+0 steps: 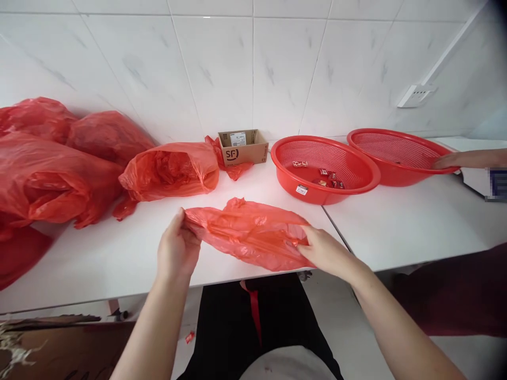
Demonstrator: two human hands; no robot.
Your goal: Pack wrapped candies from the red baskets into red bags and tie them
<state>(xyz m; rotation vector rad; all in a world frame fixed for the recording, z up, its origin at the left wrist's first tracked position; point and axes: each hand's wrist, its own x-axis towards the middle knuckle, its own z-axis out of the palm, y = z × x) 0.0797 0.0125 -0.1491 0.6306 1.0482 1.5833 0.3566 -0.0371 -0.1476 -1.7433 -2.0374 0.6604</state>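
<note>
Left hand (pixel 178 248), left of centre in the head view, is clamped on one end of a crumpled red plastic bag (pixel 253 227), thumb and fingers pinching its corner. Right hand (pixel 322 250), right of centre, is at the bag's other end, its fingers in among the folds and partly showing through the thin film; whether they are closed on it I cannot tell. The bag lies stretched between the two hands in the middle of the frame, above the front edge of the white desk (pixel 99 264).

At the left of the frame, a heap of red bags (pixel 95 163) fills the desk, and just beside it another red bag (pixel 200 166) lies on its side, mouth facing the camera. Near that, at upper centre, stands an open cardboard box (pixel 247 154) marked SF. Right of the box is a red basket (pixel 283 177) holding a few small packets (pixel 336 184); a second red basket (pixel 400 177) sits behind it to the right, with another person's hand (pixel 447 160) at its right rim. White tiles (pixel 222 68) cover the wall, with a socket (pixel 418 96) at upper right.
</note>
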